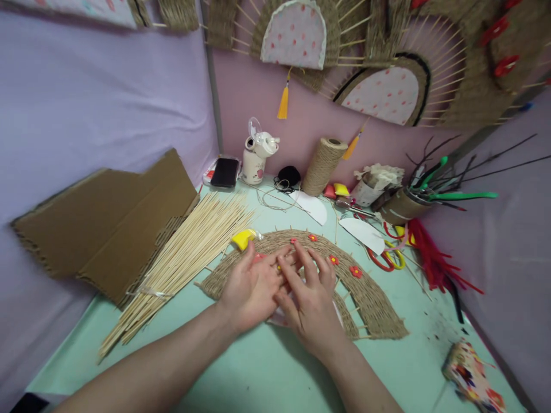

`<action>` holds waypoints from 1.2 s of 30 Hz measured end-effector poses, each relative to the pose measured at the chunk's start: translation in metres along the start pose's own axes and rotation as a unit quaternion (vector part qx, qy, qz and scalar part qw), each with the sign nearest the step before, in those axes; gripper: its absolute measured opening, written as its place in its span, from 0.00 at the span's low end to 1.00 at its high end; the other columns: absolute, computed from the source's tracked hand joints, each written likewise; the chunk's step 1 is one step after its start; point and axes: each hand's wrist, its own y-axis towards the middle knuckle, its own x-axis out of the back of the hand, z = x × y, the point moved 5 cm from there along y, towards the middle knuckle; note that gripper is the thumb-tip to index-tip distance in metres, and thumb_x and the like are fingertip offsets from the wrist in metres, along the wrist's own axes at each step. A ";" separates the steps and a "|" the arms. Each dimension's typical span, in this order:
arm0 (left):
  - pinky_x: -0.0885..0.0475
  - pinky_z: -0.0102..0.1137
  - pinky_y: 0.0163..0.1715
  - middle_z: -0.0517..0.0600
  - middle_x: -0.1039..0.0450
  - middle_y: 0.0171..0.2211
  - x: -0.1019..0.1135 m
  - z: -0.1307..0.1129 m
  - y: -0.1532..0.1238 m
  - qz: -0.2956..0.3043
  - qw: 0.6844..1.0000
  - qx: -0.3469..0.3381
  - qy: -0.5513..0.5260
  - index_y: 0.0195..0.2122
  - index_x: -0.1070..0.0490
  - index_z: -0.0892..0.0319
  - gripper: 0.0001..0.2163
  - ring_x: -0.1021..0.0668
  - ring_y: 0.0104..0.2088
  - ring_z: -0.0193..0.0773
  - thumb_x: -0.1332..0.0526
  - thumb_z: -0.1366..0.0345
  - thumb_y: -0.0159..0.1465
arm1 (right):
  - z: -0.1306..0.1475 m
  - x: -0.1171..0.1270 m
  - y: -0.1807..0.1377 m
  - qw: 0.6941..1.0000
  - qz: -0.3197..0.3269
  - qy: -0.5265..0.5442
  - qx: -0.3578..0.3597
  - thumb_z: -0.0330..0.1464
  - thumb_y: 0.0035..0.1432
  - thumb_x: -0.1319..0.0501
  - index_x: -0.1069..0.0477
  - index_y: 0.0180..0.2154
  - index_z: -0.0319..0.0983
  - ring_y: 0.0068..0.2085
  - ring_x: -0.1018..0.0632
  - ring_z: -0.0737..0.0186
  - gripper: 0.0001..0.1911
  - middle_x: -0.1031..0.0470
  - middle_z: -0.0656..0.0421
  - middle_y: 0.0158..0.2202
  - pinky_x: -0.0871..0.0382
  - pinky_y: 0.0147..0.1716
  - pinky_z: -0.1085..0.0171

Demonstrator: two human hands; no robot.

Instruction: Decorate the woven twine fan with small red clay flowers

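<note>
My left hand [253, 289] is palm up with its fingers stretched to the right. Over its fingers lies my right hand [314, 304], palm down, its fingers extended and slightly bent. A tiny yellow speck [279, 267] shows where the hands meet; its kind is too small to tell. Beneath both hands is a half-ring fan shape woven of twine [379, 310] on thin sticks, with red flowers [355, 272] with yellow centres along its arc. The hands hide part of the fan's middle. A yellow packet [243, 239] of what looks like clay lies just beyond my left thumb.
Thin wooden sticks [185, 252] and cardboard [129, 223] lie left. Behind stand a twine spool [323, 166], a white floral container [253, 166] and a phone-like black object [225, 172]. Scissors [398, 261], red fuzzy stems [433, 258] and a pot of tools [402, 206] are right. Woven fans [297, 34] hang above.
</note>
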 end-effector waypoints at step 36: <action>0.38 0.38 0.58 0.66 0.29 0.54 0.010 0.001 0.004 -0.053 0.998 0.009 -0.029 0.62 0.42 0.70 0.34 0.26 0.55 0.48 0.57 0.44 0.69 | -0.009 -0.014 -0.003 0.998 0.065 -0.005 0.018 0.49 0.66 0.50 0.58 0.70 0.42 0.68 0.49 0.42 0.38 0.52 0.49 0.71 0.53 0.61 0.36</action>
